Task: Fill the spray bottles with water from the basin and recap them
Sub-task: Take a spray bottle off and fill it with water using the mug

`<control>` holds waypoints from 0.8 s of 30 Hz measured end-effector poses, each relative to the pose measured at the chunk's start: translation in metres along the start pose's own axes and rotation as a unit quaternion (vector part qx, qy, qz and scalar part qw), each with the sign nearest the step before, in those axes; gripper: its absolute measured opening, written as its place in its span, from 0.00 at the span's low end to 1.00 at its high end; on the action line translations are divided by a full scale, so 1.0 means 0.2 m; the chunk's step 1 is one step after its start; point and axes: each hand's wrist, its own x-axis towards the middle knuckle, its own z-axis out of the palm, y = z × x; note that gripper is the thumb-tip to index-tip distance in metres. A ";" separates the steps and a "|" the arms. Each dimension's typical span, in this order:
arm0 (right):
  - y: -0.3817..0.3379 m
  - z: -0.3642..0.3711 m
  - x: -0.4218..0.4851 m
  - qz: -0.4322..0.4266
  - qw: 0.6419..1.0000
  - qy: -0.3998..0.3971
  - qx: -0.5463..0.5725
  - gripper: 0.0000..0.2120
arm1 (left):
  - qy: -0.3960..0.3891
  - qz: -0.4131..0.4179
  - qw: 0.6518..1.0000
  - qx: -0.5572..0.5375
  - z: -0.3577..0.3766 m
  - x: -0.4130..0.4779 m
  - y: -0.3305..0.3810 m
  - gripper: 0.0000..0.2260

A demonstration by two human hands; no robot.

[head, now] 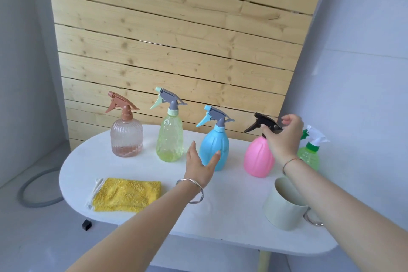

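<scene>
Head view: the pink bottle point(257, 159) stands on the worktop point(220, 205) beneath our right hand point(284, 137), whose thumb and fingers curl round its black spray head point(261, 122). Twisted with the body unbraced, we judge it may spin or topple against the green bottle point(309, 157) beside that wrist. Its long axis is vertical, nozzle aimed toward our left hand point(199, 164), which hangs open and empty before the blue bottle point(217, 146).

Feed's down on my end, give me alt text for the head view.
The right hand grips the black sprayer on the pink bottle, while the open left hand hovers by the blue bottle. Five capped spray bottles stand in a row on a white table, with a yellow cloth front left and a pale green basin front right.
</scene>
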 end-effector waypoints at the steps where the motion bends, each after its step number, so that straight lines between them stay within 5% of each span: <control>1: 0.04 0.00 0.02 0.028 0.999 -0.018 -0.003 0.30 | -0.003 -0.001 1.000 -0.009 0.03 -0.01 0.01 0.38; 5: 0.18 0.04 0.04 0.146 0.982 -0.111 0.051 0.42 | -0.020 -0.005 0.999 -0.042 0.15 -0.03 0.04 0.37; 8: 0.23 0.08 0.05 0.184 0.968 -0.146 0.083 0.27 | -0.014 0.010 0.998 -0.057 0.19 -0.04 0.05 0.35; 11: 0.24 0.09 0.06 0.157 0.977 -0.135 0.043 0.12 | -0.009 0.021 0.998 -0.060 0.19 -0.05 0.06 0.33; 15: 0.14 0.00 0.03 0.107 0.991 -0.083 0.019 0.16 | -0.020 0.029 0.998 -0.055 0.19 -0.09 0.10 0.34; 21: -0.25 -0.28 -0.06 0.068 0.976 -0.095 0.186 0.14 | -0.087 0.070 0.993 -0.026 0.09 -0.21 0.29 0.53; 24: -0.43 -0.40 -0.17 0.084 0.949 -0.164 0.254 0.06 | -0.101 0.108 0.988 -0.035 0.03 -0.31 0.34 0.48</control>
